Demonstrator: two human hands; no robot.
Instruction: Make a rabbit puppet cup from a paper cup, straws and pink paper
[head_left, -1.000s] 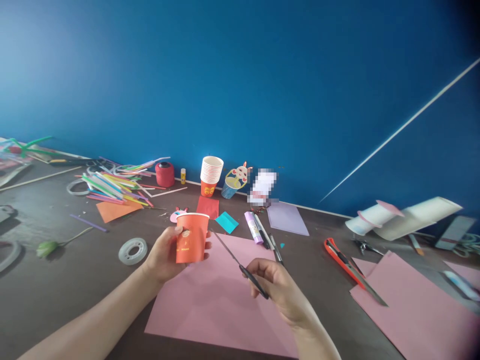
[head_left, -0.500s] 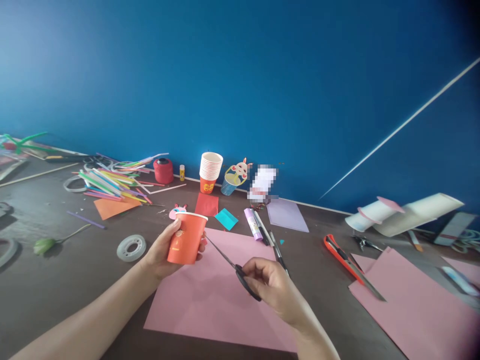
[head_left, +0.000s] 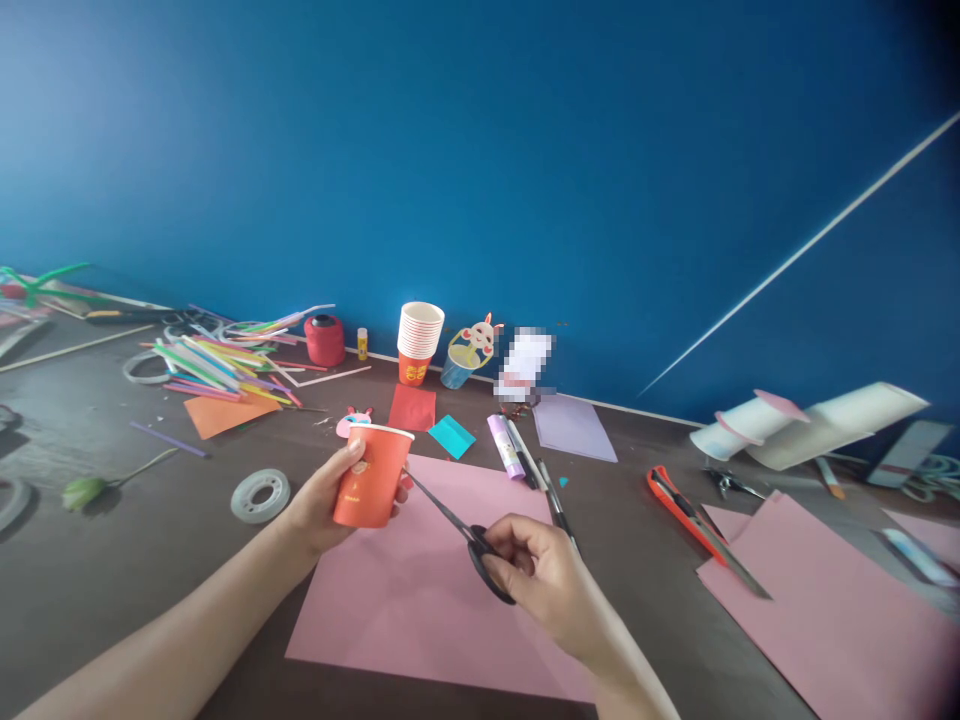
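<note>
My left hand (head_left: 319, 505) is closed around a red paper cup (head_left: 373, 478), thumb on the near side and fingertips showing at its right edge. The cup stands nearly upright above a pink paper sheet (head_left: 420, 610). In my right hand (head_left: 536, 565) are scissors with black handles (head_left: 491, 570). Their blades point up and left, with the tip at the cup's right side near the fingertips of my left hand. Whether the tip touches the cup I cannot tell. A pink cut-out animal face (head_left: 352, 421) lies just behind the cup.
Behind are stacked paper cups (head_left: 420, 330), a blue cup with a rabbit face (head_left: 463, 370) and red, teal and lilac paper. Straws (head_left: 210, 365), a tape roll (head_left: 260, 497) and a green flower (head_left: 84, 492) lie left. A utility knife (head_left: 694, 520) and pink sheets (head_left: 825, 610) are at right.
The scissors have shifted slightly left, their tip nearer the cup's side. My left hand still holds the cup in almost the same place.
</note>
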